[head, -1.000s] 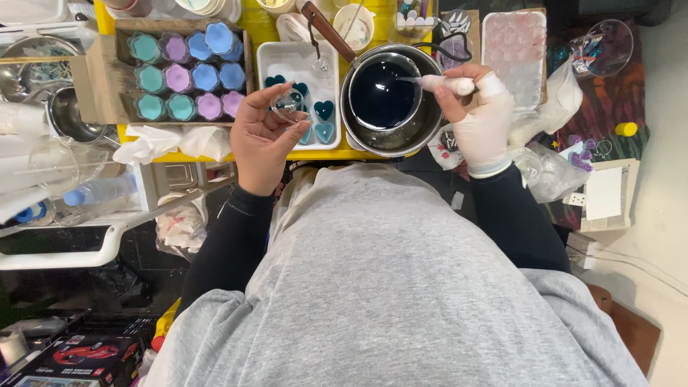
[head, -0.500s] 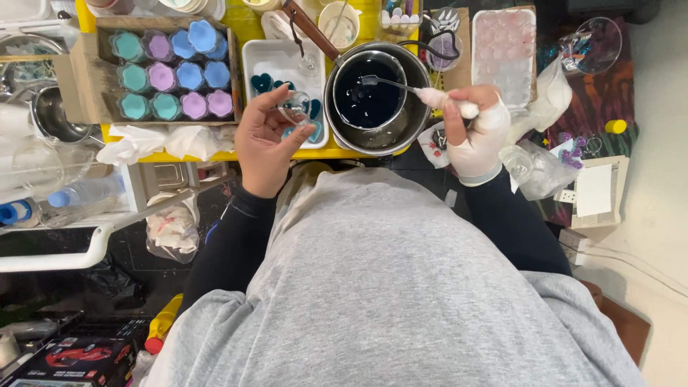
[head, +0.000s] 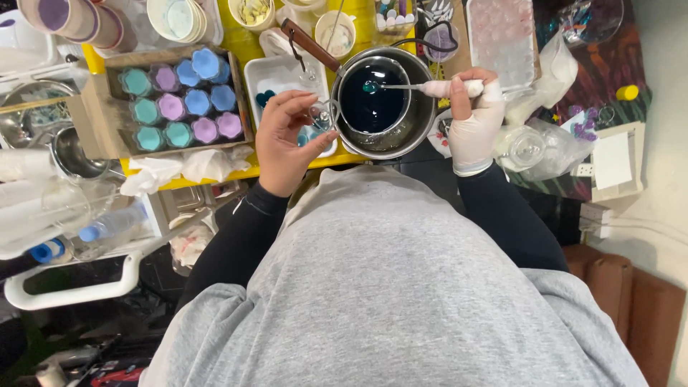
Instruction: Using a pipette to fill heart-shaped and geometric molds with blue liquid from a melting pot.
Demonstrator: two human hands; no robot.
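My right hand (head: pixel 471 118), in a white glove, grips the wrapped handle of a spoon (head: pixel 401 87) whose bowl sits in dark blue liquid inside a small pot. That pot stands within a larger steel saucepan (head: pixel 419 125) with a wooden handle. My bare left hand (head: pixel 285 140) pinches a small clear glass cup (head: pixel 320 116) by its rim, just left of the saucepan and over a white tray (head: pixel 276 75) that holds blue heart shapes.
A cardboard box (head: pixel 179 104) of teal, purple and blue moulded pieces lies at the left on the yellow table (head: pixel 244 43). Cups and bowls line the far edge. A pink mould tray (head: pixel 502 32), plastic bags and a white box sit at the right. Crumpled tissues rest near the front edge.
The spoon has moved from the pot's right edge into the middle of the blue liquid. My left hand has stayed by the glass cup.
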